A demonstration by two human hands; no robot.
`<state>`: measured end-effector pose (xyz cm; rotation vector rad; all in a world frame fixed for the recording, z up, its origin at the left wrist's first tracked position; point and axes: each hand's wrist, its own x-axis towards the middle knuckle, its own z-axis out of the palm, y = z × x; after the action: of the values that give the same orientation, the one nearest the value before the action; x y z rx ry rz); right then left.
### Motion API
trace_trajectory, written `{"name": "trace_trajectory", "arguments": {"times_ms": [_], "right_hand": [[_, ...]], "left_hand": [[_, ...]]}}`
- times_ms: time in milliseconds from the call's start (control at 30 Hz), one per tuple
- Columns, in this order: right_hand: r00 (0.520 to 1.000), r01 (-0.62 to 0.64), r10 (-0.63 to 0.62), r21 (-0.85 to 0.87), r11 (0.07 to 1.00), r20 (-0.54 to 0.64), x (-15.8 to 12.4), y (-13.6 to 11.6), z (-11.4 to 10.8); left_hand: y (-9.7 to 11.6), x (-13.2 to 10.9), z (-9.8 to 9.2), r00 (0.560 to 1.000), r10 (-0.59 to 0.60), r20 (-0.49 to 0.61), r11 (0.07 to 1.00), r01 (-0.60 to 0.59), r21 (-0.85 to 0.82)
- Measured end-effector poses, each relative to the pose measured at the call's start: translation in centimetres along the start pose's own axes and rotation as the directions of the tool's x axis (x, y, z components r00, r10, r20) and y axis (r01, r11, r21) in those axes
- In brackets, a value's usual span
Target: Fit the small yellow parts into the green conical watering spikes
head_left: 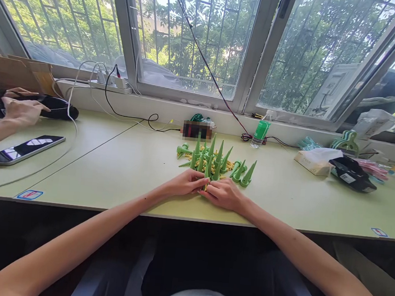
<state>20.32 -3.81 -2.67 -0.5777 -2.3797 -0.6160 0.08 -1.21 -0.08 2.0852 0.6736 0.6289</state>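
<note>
My left hand and my right hand meet at the near edge of a pale green table, fingers pinched together on a small green-and-yellow piece between them. Just beyond my fingertips stands a cluster of green cone-shaped spikes, several upright and a few lying on their sides. Small yellow parts lie scattered among them.
At the far left another person's hand rests on a black object, with a smartphone and white cables nearby. A green-labelled water bottle stands by the window sill. A tissue pack and black pouch lie right.
</note>
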Motion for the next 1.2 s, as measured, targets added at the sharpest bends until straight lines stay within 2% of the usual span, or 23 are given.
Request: {"name": "trace_trajectory", "arguments": {"times_ms": [567,933,1067,1200], "right_hand": [[1.0,-0.009,0.009,0.003,1.0,-0.012,0.07,-0.06,0.1],[0.999,-0.021,0.02,0.018,1.0,0.028,0.06,-0.06,0.02],[0.999,-0.028,0.027,0.034,0.999,0.023,-0.01,-0.01,0.14],[0.996,-0.073,0.07,0.041,0.997,0.055,-0.22,0.2,0.31]], "left_hand": [[-0.16,0.0,0.19,0.998,-0.015,-0.053,1.0,0.016,0.007],[-0.41,-0.11,0.16,0.996,0.013,-0.089,0.999,-0.01,0.038],[-0.74,-0.07,0.06,0.989,0.029,-0.142,0.995,-0.015,0.099],[-0.85,0.06,0.05,0.967,0.071,-0.245,0.983,-0.026,0.181]]}}
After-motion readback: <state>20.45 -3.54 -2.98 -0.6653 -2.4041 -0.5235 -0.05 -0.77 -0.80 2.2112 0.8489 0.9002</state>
